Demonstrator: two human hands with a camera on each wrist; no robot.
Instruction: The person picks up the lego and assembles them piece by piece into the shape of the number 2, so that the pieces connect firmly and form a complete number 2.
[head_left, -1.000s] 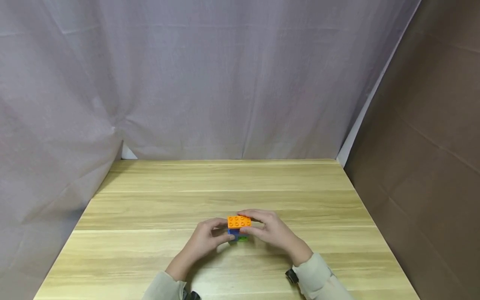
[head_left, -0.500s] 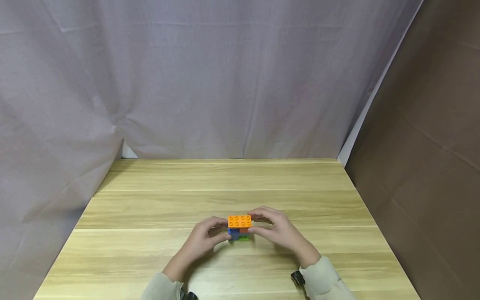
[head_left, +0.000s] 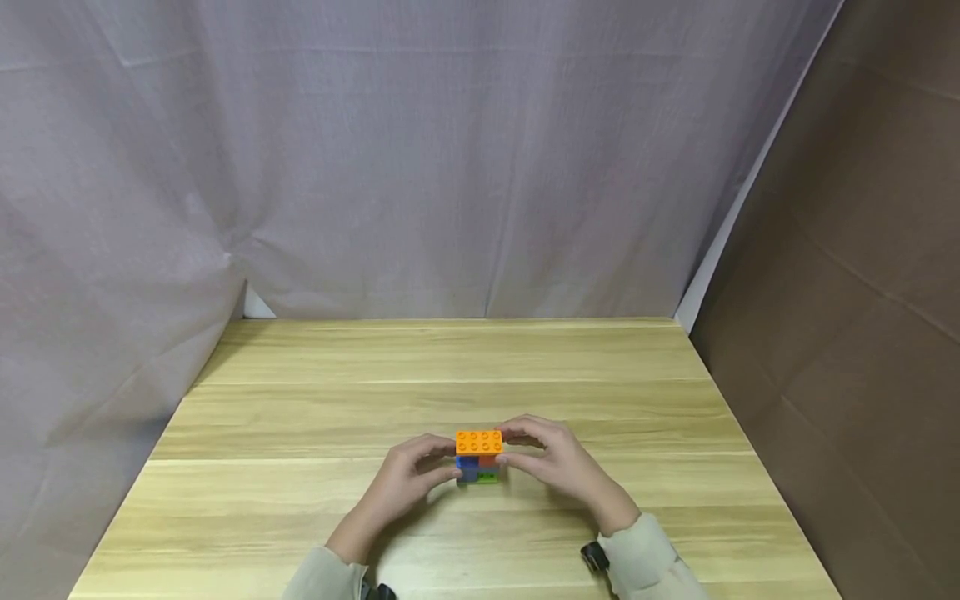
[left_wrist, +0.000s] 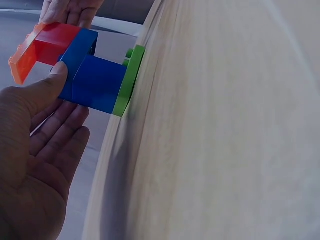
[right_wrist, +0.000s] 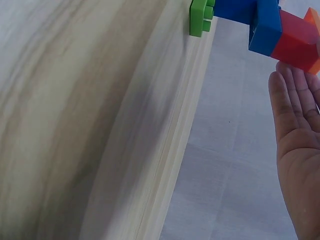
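Observation:
A small stack of toy building bricks stands on the table between both hands. An orange studded brick [head_left: 478, 442] tops it, with a red brick [left_wrist: 59, 42] right beneath. Lower down come a flat blue brick [right_wrist: 265, 27] and a taller blue brick [left_wrist: 100, 82], above a thin green plate [left_wrist: 130, 80] at the bottom. From the left side, the left hand [head_left: 405, 477] holds the blue part, thumb in front and fingers behind. The right hand [head_left: 555, 457] pinches the red brick's right end between thumb and fingers; its fingers are fairly straight in the right wrist view.
The wooden table [head_left: 360, 358] spreads around the stack on all sides. Grey cloth [head_left: 450, 167] hangs behind its far edge, and a brown cloth panel [head_left: 840, 250] stands along the right. Black wrist cameras [head_left: 595, 557] sit at the sleeves.
The right hand has slid to the right, off the orange brick's front toward the stack's right end, uncovering the red brick. The left hand has shifted slightly left. The stack stays in place.

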